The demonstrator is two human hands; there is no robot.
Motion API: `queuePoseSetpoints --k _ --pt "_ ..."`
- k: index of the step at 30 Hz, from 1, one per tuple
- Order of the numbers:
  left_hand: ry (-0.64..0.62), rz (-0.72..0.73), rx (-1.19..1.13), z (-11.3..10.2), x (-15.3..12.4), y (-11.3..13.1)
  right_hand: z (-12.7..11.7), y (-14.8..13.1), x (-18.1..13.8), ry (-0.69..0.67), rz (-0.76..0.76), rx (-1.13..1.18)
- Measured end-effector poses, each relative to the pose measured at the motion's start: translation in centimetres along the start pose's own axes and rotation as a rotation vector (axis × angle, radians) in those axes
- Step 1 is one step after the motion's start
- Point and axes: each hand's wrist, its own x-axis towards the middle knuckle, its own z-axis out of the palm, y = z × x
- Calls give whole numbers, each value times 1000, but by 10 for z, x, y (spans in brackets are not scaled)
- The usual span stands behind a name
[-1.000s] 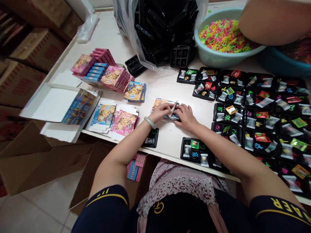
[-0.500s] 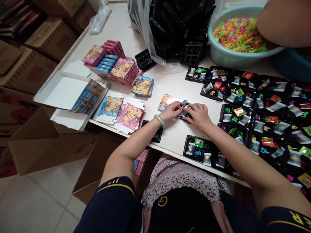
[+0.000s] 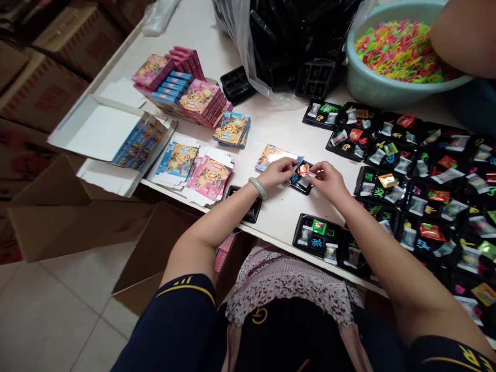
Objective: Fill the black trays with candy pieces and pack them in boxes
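Observation:
My left hand (image 3: 276, 172), with a pale green bangle on its wrist, pinches the open blue flap of a small printed carton (image 3: 271, 155) lying on the white table (image 3: 271, 217). My right hand (image 3: 327, 181) is curled round the other end of a small black tray (image 3: 300, 181) of little packets, a shiny red packet showing on top. The tray sits at the carton's mouth, between both hands. The fingertips of both hands are closed on these pieces.
Rows of filled black trays (image 3: 418, 186) cover the right side. Flat and folded pink and blue cartons (image 3: 186, 93) lie at left beside an open white box (image 3: 96, 134). A green basin of coloured rings (image 3: 391, 51) and a bag of empty black trays (image 3: 294, 36) stand behind. Another person's arm (image 3: 465, 36) reaches over the basin.
The view has shifted a little. My hands have drawn slightly apart, so the black tray with its red packet now shows between them at the carton's open flap.

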Motion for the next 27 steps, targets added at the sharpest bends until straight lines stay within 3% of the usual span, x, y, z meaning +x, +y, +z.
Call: queuePoseSetpoints --k 5,10,14,20,27 --pt "4 0 -7 1 0 0 -9 0 -10 7 -238 -377" --pt "5 6 7 1 0 0 -13 -4 -15 -60 -341 -520" --pt "-7 20 18 0 0 0 -15 -4 -15 -90 -380 -643" --pt "-1 21 22 0 -1 3 -14 -5 -22 -39 -363 -639" --pt "-27 18 57 -1 0 5 -15 -7 -24 -170 -328 -627"
